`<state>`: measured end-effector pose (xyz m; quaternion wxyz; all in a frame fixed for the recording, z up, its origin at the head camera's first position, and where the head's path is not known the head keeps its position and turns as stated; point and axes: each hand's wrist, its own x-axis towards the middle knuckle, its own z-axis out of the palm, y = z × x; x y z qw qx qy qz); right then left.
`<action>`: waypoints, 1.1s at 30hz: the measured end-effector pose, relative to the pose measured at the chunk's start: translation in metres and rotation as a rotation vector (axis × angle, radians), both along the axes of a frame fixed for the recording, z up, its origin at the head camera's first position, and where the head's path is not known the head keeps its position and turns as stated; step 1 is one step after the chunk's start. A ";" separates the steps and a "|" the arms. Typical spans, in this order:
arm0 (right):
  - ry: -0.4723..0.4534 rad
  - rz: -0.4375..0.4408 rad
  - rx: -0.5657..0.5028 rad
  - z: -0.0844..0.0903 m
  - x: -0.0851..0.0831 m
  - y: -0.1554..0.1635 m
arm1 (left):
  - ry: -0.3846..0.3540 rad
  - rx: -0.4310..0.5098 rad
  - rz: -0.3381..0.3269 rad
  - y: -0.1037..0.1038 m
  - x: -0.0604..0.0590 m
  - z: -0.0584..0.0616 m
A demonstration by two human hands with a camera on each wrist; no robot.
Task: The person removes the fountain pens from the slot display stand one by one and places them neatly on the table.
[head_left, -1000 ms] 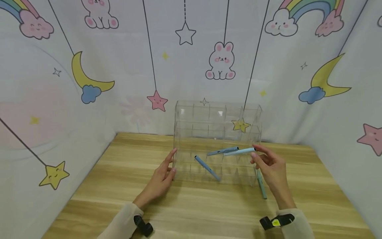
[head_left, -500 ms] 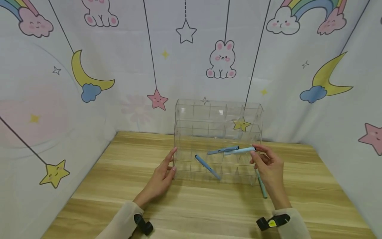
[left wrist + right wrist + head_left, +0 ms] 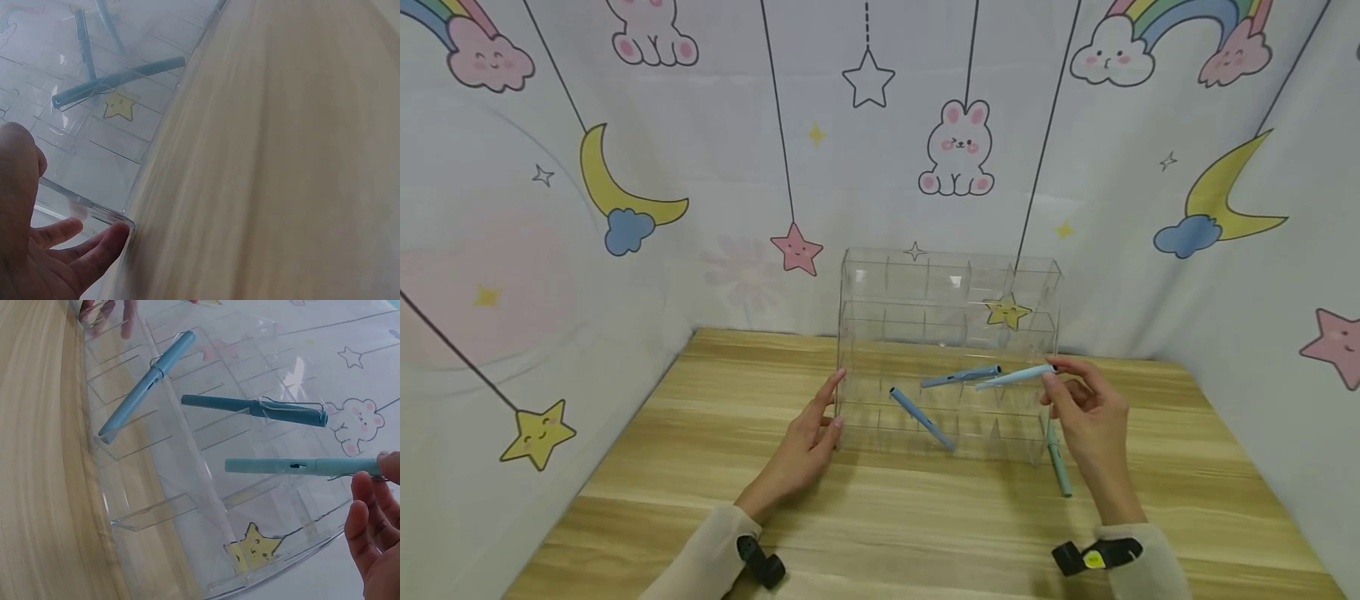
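Observation:
My right hand [image 3: 1093,421] pinches a pale blue pen [image 3: 1017,376] by its capped end, between thumb and fingers. The pen is nearly level, in front of the clear, compartmented acrylic rack [image 3: 947,293]; in the right wrist view its clip [image 3: 340,478] shows under my fingertips. My left hand [image 3: 801,442] touches the rack's left side with extended fingers. A darker blue pen [image 3: 958,377] lies slanted in a middle row of the rack. Lower down, another blue pen [image 3: 922,419] leans diagonally across the front tiers.
A green pen [image 3: 1059,467] lies by the rack's right front corner, partly seen through clear plastic. The rack stands on a wood-grain table [image 3: 925,533]. Behind and beside it hangs a white cloth [image 3: 880,183] printed with stars, moons and rabbits.
My right hand has shifted slightly right with the pale blue pen, drawing it away from the darker blue pen. The left hand keeps its place at the rack's side.

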<state>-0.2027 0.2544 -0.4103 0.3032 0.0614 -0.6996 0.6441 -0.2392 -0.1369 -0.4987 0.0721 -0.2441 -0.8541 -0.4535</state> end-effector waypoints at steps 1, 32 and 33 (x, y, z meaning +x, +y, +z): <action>0.006 -0.005 0.008 0.001 0.000 0.001 | 0.004 0.001 -0.004 0.000 0.000 0.000; 0.276 0.028 -0.046 0.022 0.008 0.016 | 0.000 -0.006 -0.001 0.000 -0.001 -0.001; 0.270 0.017 -0.039 0.023 0.009 0.016 | 0.000 -0.005 -0.001 0.000 -0.001 -0.001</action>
